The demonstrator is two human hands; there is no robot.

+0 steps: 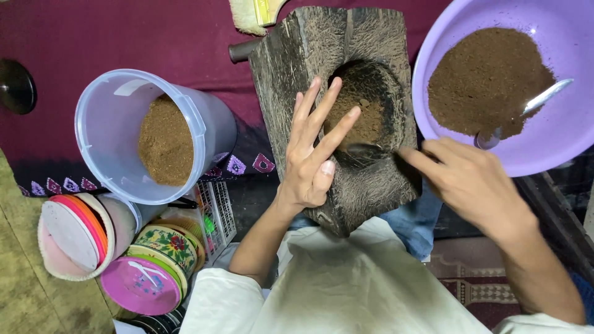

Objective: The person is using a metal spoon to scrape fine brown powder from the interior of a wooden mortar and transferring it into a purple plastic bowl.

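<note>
Wooden mortar (pixel 322 74) on the lap holds brown powder (pixel 362 111) in its hollow. Left hand (pixel 312 151) rests open-fingered beside it; right hand (pixel 473 179) touches its rim, grip unclear. Lavender basin (pixel 557 148) and clear bucket (pixel 99 142) hold powder too.

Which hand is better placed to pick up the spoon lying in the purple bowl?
Probably the right hand: it sits beside the purple bowl, nearest the spoon. The left hand rests on the wooden mortar.

Home floor workspace: wooden mortar (pixel 337 111), powder tubs (pixel 148 136), patterned cloth (pixel 93 37).
</note>
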